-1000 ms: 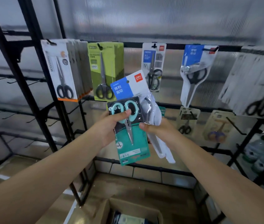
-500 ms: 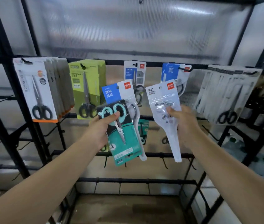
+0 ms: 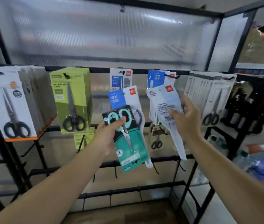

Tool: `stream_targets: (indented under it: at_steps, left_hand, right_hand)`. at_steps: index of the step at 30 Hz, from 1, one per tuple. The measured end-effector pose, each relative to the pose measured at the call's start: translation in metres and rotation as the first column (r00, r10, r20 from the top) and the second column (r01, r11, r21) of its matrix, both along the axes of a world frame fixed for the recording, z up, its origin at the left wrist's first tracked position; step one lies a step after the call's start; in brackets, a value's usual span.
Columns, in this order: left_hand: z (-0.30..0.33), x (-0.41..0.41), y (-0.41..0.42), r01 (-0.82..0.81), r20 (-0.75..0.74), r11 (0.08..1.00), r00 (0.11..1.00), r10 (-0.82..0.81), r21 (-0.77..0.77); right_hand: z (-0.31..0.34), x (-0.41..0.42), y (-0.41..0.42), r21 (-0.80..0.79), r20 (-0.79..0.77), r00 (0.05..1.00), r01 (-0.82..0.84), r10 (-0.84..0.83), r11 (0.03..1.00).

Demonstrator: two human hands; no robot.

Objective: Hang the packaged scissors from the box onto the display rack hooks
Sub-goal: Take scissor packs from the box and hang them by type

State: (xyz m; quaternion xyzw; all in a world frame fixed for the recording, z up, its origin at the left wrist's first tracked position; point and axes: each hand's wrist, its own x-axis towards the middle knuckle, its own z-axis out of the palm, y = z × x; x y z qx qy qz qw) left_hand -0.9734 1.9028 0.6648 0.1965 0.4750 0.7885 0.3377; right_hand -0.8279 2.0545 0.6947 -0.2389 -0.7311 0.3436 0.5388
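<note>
My left hand (image 3: 107,136) grips two scissors packs in front of the rack: a teal pack (image 3: 132,151) with mint-handled scissors in front, and a blue-and-white pack (image 3: 124,96) behind it. My right hand (image 3: 185,120) holds a white clear-sleeved pack (image 3: 165,109) turned with its barcode side toward me, its top just below a black hook (image 3: 171,76) on the upper rail. That hook carries a matching blue-and-white pack (image 3: 156,78). The box is out of view.
The black rack's top rail (image 3: 99,70) holds a white-and-orange stack (image 3: 13,105) at left, a green stack (image 3: 70,101), a single "HOME" pack (image 3: 120,79), and a white stack (image 3: 212,97) at right. Lower rails (image 3: 79,168) carry bare hooks and a few small packs.
My right hand has carried the white pack up and to the right, toward the upper rail hook. My head has tilted up, so the box dropped out of view. The left hand keeps its packs.
</note>
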Motion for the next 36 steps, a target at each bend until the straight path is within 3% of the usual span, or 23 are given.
stream_targets:
  at_steps: [3,8,14,21,26,31,36]
  left_hand:
    - [0.003,0.015,0.018,0.059,-0.019,0.998,0.998,-0.059,0.020]
    - [0.015,0.024,0.039,0.149,-0.023,0.985,0.989,-0.148,0.085]
    - [0.016,0.022,0.055,0.127,0.015,0.987,0.991,-0.129,0.102]
    - [0.020,0.022,0.067,0.121,-0.040,0.985,0.992,-0.117,0.120]
    - [0.025,0.024,0.074,0.060,-0.079,0.997,0.995,-0.056,0.051]
    - [0.019,0.021,0.074,0.023,-0.100,0.999,0.995,-0.018,0.048]
    - [0.016,0.020,0.069,-0.058,-0.077,0.998,0.995,0.058,0.005]
  right_hand:
    - [-0.005,-0.008,-0.013,0.044,0.014,0.998,-0.057,0.056,0.997]
    - [-0.004,-0.016,-0.014,-0.005,0.013,0.954,-0.299,0.299,0.954]
    - [0.008,-0.017,0.008,-0.050,0.149,0.900,-0.407,0.410,0.912]
    - [0.013,-0.014,0.044,-0.215,-0.051,0.823,-0.562,0.566,0.799]
    - [0.016,-0.016,0.067,-0.062,-0.074,0.925,-0.377,0.372,0.924]
    - [0.018,-0.019,0.075,0.108,0.003,0.963,-0.268,0.269,0.957]
    - [0.009,-0.014,0.080,0.277,-0.072,0.984,-0.135,0.161,0.951]
